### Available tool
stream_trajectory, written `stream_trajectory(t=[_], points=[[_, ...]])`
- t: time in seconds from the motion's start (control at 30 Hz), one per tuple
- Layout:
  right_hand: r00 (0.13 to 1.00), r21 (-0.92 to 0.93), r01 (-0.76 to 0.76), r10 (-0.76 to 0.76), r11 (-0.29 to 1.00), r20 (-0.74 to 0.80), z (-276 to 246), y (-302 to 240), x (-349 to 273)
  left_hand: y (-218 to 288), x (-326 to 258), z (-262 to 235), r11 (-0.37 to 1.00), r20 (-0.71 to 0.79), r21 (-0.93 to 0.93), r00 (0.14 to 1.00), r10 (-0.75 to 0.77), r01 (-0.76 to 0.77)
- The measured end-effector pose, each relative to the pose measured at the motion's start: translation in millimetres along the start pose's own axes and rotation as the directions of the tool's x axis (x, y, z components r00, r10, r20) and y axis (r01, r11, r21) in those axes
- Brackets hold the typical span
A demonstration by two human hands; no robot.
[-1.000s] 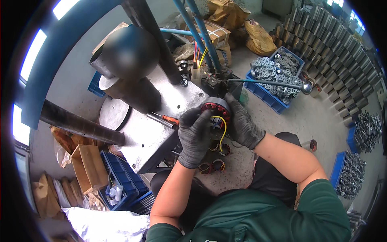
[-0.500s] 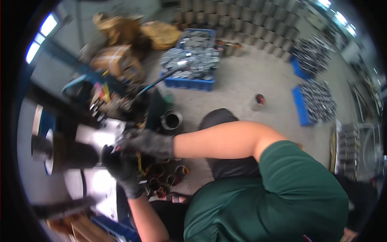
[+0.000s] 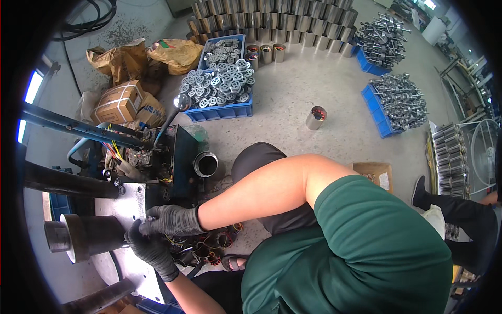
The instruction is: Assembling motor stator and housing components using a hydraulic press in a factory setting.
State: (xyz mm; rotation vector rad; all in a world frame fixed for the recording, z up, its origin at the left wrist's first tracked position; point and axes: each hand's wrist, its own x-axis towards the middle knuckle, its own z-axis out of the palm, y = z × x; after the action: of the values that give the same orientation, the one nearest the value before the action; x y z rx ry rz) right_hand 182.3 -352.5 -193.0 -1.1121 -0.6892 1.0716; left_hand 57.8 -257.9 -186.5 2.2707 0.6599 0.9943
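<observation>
Both black-gloved hands, left hand (image 3: 151,250) & right hand (image 3: 170,221), fingers curled tight round a small wired part, hidden by the gloves, steadying it against the grey steel press table (image 3: 128,201) beside the dark steel cylinder (image 3: 86,238).

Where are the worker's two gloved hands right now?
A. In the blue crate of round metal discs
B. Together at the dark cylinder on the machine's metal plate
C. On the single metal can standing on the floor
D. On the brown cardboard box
B: the left hand and right hand meet beside the dark cylinder on the metal plate, far from the blue crate.
</observation>
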Motion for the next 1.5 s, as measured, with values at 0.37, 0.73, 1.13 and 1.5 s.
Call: stream_trajectory(t=[0.37, 0.73, 1.13, 1.5], points=[[0.992, 0.141, -0.122, 0.12, 0.982, 0.026, 0, -4, 0, -4, 0, 0, 1.0, -0.003, -0.024, 1.0, -0.001, 0.001], [0.966, 0.079, 0.244, -0.249, 0.967, 0.068, -3, 22, 20, -11, 8, 6, 0.981, -0.152, 0.192, 0.987, 0.052, -0.022], [0.956, 0.799, -0.294, 0.147, 0.524, 0.255, -13, -38, 6, 41, -11, 35, 0.728, -0.055, -0.686, 0.998, -0.035, -0.013], [0.934, 0.772, -0.34, 0.093, 0.538, 0.346, -12, -36, -8, 39, -5, 34, 0.935, -0.158, -0.354, 0.986, -0.044, -0.015]])
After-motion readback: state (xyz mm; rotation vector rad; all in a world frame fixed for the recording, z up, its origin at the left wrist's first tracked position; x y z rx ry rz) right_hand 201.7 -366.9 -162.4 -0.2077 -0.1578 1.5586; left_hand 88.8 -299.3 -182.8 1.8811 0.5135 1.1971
